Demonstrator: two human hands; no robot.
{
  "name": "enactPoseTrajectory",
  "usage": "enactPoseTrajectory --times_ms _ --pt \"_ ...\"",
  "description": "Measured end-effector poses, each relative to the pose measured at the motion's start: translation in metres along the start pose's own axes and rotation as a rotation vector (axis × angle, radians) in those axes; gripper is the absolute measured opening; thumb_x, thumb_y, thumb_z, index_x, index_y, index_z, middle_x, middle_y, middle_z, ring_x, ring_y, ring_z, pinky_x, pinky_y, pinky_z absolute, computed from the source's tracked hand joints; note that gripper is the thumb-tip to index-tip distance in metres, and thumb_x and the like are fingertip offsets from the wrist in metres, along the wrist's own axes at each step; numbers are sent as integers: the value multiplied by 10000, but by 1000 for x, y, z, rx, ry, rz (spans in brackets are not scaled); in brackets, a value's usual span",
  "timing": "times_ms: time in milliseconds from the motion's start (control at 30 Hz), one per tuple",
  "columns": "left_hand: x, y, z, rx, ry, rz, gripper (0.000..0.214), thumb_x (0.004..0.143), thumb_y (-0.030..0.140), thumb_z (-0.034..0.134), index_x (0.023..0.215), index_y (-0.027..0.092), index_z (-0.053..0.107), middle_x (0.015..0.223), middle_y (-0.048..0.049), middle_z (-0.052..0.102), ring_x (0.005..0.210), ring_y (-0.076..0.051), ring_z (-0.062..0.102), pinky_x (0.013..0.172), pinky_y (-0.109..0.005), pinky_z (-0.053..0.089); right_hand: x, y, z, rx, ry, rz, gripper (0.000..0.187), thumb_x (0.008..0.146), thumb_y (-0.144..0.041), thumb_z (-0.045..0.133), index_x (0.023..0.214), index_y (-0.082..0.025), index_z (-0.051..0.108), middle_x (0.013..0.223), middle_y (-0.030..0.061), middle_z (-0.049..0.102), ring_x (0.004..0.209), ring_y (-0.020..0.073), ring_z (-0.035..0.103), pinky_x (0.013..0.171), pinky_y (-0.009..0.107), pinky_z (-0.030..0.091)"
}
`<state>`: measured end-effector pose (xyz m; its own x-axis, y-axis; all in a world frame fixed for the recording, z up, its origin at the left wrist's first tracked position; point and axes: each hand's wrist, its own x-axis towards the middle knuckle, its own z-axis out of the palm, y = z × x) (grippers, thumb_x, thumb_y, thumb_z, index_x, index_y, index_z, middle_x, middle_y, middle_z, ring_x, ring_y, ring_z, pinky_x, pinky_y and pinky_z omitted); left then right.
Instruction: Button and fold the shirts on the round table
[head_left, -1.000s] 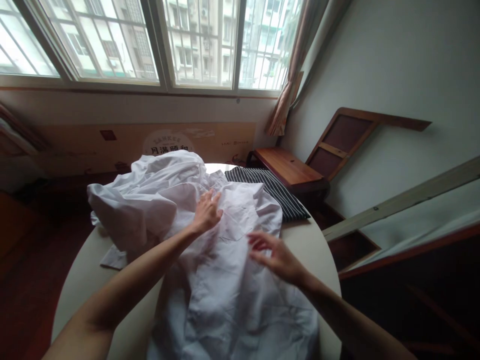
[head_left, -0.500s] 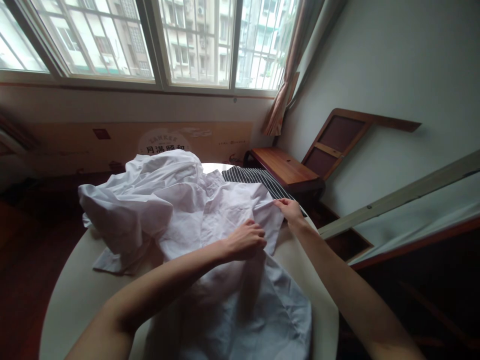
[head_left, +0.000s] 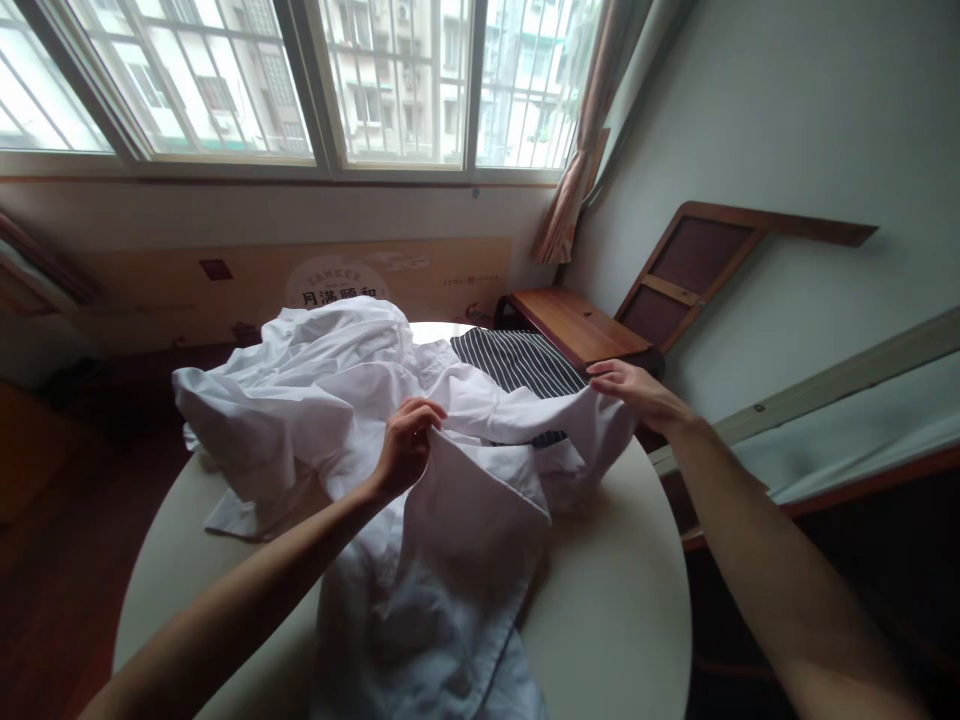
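A rumpled white garment [head_left: 367, 400], perhaps a coat or shirt, spreads over a round pale table [head_left: 615, 600]. My left hand [head_left: 409, 440] is closed, pinching an edge of the cloth near the middle and lifting it so a flap hangs below. At the right, my right hand [head_left: 637, 390] grips another edge between thumb and fingers and holds it up and outward. The cloth stretches in folds between both hands. Beneath and behind it lies a black fabric with white stripes [head_left: 517, 360], partly covered.
Behind the table's right side stands a wooden bench [head_left: 577, 325]. A wooden frame [head_left: 697, 265] leans on the wall beside it. A printed cardboard panel [head_left: 435, 280] stands under the barred window [head_left: 397, 90]. A curtain [head_left: 566, 215] hangs at the corner.
My left hand has moved left, raising a flap of the white cloth. My right hand has moved right and slightly up, drawing its edge outward. More striped fabric shows.
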<state>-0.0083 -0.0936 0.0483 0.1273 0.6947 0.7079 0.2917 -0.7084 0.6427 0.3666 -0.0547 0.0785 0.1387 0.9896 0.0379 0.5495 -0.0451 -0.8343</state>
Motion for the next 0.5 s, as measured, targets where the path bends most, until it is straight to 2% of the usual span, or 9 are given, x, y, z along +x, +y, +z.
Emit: enactPoseTrajectory --times_ms 67,133,167,200,233,300,367,433,500 --pt "-5 8 0 155 17 19 258 728 0 412 727 180 596 931 -61 638 915 -195 551 815 -349 436 1 -15 -12 -314 -285 34 365 539 -309 779 859 -170 672 697 20 654 618 168 589 534 240 428" --pt "-14 26 2 253 4 113 246 794 59 430 862 187 628 992 -78 619 949 -209 533 852 -378 415 4 -34 -16 -645 -331 -4 169 564 -186 718 731 -173 695 626 13 639 641 174 597 556 236 415" --pt "-21 38 5 280 -77 184 198 833 137 459 924 190 627 986 -83 614 931 -214 531 845 -382 410 6 -44 -15 -762 -267 -51 108 599 -164 678 704 -179 702 628 18 642 667 178 603 581 238 417" --pt "-31 51 9 300 -225 255 176 855 250 499 971 193 619 956 -83 613 892 -216 530 822 -379 409 8 -56 -12 -840 -158 -106 104 638 -158 644 714 -185 710 662 26 653 705 184 610 616 245 423" --pt "-41 62 14 324 -416 305 278 844 405 539 1006 190 608 929 -85 612 857 -222 528 793 -374 407 11 -67 -8 -880 -10 -158 128 676 -162 616 750 -191 718 715 38 666 745 194 614 652 257 431" --pt "-65 80 24 393 -732 299 581 734 687 550 1010 177 585 888 -87 600 810 -229 522 741 -362 402 17 -86 3 -892 312 -256 179 747 -177 569 849 -182 717 844 77 670 821 224 612 715 296 443" --pt "-87 85 32 479 -914 247 723 652 809 515 984 169 563 900 -90 588 821 -239 525 728 -355 400 27 -98 16 -851 550 -356 232 816 -172 505 946 -145 695 975 132 639 893 251 594 765 333 443" --pt "-105 80 38 550 -1006 230 603 733 731 529 962 174 544 908 -80 581 830 -229 531 722 -343 399 39 -101 28 -828 615 -417 303 884 -146 405 1056 -115 652 1093 167 589 982 261 558 816 353 432" --pt "-116 71 42 590 -1059 252 293 881 464 533 948 179 530 885 -59 580 800 -199 534 696 -324 393 50 -96 41 -850 527 -398 326 903 -114 362 1092 -100 628 1114 177 574 1027 267 531 849 375 421"
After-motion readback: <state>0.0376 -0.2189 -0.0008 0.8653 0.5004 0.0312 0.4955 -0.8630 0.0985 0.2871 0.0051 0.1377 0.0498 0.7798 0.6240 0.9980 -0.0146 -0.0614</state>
